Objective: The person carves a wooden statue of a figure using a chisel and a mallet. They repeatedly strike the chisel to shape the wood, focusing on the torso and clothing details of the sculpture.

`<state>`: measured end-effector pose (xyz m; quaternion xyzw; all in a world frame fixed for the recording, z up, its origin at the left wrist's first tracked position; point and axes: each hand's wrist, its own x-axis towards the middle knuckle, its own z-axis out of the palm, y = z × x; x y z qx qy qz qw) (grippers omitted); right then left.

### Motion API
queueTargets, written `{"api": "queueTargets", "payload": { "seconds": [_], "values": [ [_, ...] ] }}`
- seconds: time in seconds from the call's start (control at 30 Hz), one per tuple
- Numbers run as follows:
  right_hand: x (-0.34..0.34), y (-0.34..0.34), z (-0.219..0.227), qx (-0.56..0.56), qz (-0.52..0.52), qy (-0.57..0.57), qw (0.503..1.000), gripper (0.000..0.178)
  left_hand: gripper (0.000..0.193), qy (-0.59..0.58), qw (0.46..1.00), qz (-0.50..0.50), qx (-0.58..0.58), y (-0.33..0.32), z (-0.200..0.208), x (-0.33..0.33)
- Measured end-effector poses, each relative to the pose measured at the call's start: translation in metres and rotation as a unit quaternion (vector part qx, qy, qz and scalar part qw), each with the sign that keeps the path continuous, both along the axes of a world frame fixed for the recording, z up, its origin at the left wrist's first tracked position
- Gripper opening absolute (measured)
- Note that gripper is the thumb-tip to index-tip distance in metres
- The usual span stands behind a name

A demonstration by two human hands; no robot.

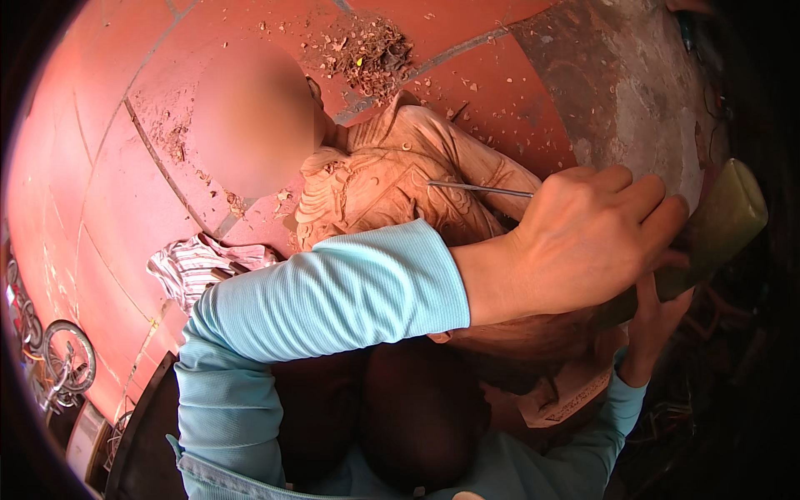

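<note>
A carved wooden figure lies in front of me, with a collar, buttons and a pocket cut into its chest. Its head is blurred. Crossing over it, my left hand is closed round a carving chisel, whose thin metal shaft points left; the tip is at the pocket. The handle is hidden in the fist. Below and right of that, my right hand grips a thick greenish mallet-like block, its blunt end raised to the upper right. Its lower part is partly hidden by my hands.
Wood shavings are heaped on the red tiled floor beyond the figure. A striped cloth lies left of it. Far left stands a bicycle. Grey concrete borders the tiles at upper right.
</note>
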<state>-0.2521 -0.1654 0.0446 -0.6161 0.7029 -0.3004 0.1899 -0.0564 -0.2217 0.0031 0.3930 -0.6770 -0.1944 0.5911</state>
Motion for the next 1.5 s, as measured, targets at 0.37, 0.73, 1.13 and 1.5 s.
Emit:
{"api": "queueTargets", "payload": {
  "seconds": [0.37, 0.73, 1.13, 1.5],
  "values": [
    [0.005, -0.003, 0.007, 0.034, -0.051, -0.092, 0.994, 0.026, 0.028, 0.038, 0.998, 0.046, 0.016, -0.008, -0.002, -0.003],
    [0.004, -0.018, 0.000, -0.013, -0.010, 0.015, 1.000, 0.020, 0.031, 0.060, 0.993, 0.080, 0.060, -0.022, -0.006, -0.004],
    [-0.007, -0.014, -0.002, 0.015, 0.026, 0.088, 0.996, 0.024, 0.024, 0.047, 0.996, 0.037, 0.066, -0.016, -0.010, -0.002],
    [-0.003, 0.010, 0.000, 0.008, -0.103, -0.020, 0.994, 0.025, 0.036, 0.045, 0.996, -0.055, 0.050, -0.003, -0.012, 0.004]
  ]
}}
